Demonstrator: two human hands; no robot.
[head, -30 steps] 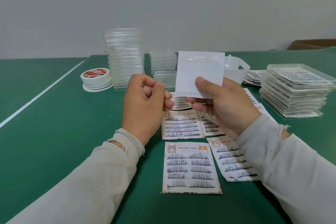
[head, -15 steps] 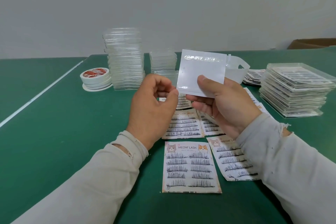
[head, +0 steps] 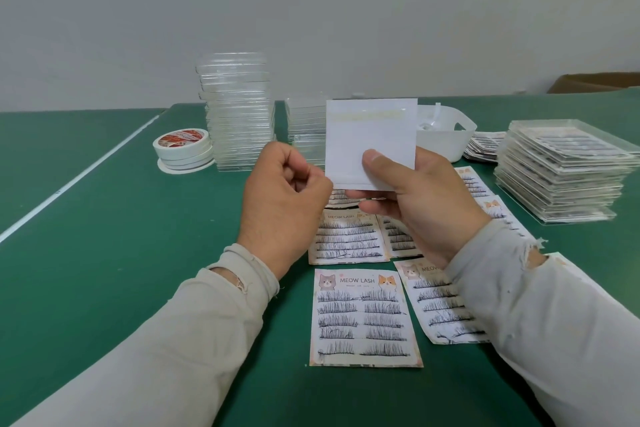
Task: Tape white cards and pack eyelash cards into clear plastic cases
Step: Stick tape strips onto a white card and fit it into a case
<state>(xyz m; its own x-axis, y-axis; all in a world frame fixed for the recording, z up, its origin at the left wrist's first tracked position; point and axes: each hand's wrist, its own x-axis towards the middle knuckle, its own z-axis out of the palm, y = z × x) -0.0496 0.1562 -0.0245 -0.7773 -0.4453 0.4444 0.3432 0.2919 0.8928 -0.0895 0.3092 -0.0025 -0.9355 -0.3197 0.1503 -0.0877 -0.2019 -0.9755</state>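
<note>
Right hand (head: 420, 199) fingers clamp one white card (head: 371, 135); left hand (head: 284, 196) fingers pinch its corner.

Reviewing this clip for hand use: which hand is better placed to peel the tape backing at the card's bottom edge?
Probably the left hand. Its curled fingertips sit right at the white card's lower left corner, apparently holding nothing. The right hand already grips the card, thumb across its face.
</note>
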